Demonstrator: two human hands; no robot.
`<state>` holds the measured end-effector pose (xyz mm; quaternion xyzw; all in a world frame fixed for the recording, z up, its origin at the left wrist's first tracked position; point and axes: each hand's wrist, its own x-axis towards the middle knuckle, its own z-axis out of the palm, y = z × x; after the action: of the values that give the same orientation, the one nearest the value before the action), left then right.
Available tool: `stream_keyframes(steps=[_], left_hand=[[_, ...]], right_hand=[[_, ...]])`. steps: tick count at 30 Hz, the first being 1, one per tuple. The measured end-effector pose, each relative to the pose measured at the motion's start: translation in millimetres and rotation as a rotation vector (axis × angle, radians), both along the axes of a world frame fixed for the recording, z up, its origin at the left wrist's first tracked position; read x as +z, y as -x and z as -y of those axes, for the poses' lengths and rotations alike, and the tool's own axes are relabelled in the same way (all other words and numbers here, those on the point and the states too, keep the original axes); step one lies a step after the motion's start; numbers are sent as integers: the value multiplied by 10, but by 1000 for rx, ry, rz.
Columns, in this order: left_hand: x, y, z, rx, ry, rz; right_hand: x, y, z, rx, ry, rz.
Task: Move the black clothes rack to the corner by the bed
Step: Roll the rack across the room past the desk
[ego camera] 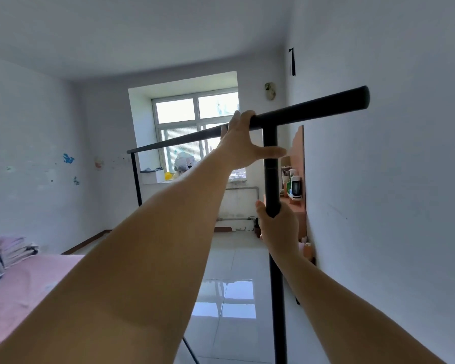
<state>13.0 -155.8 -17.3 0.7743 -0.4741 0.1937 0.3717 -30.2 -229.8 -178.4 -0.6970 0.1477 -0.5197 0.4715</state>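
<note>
The black clothes rack (pixel 313 110) stands in front of me, its top bar running from upper right toward the far left, with a near upright post and a far upright by the window. My left hand (pixel 243 143) hooks over the top bar just left of the near post, thumb spread against the post. Lower down, my right hand (pixel 279 227) is wrapped around the near upright post. The rack carries no clothes. Its feet are mostly hidden behind my arms. The bed (pixel 16 292) with a pink sheet lies at the lower left.
A window (pixel 195 127) fills the far wall, its sill holding bags and a yellow object. A wooden shelf (pixel 297 179) with bottles stands against the right wall. Folded bedding (pixel 8 250) sits on the bed. Glossy white floor tiles (pixel 229 298) run between bed and right wall.
</note>
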Motion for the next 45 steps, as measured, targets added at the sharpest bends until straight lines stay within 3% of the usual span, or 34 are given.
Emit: stream_keyframes(steps=[34, 42, 45], left_hand=[[32, -2802, 1201, -81, -42, 106], [63, -3420, 1617, -59, -63, 117], [79, -3622, 1808, -43, -74, 71]], right_hand=[[16, -2621, 1146, 69, -47, 54], [0, -3230, 1623, 185, -22, 5], [-77, -3455, 1850, 187, -47, -115]])
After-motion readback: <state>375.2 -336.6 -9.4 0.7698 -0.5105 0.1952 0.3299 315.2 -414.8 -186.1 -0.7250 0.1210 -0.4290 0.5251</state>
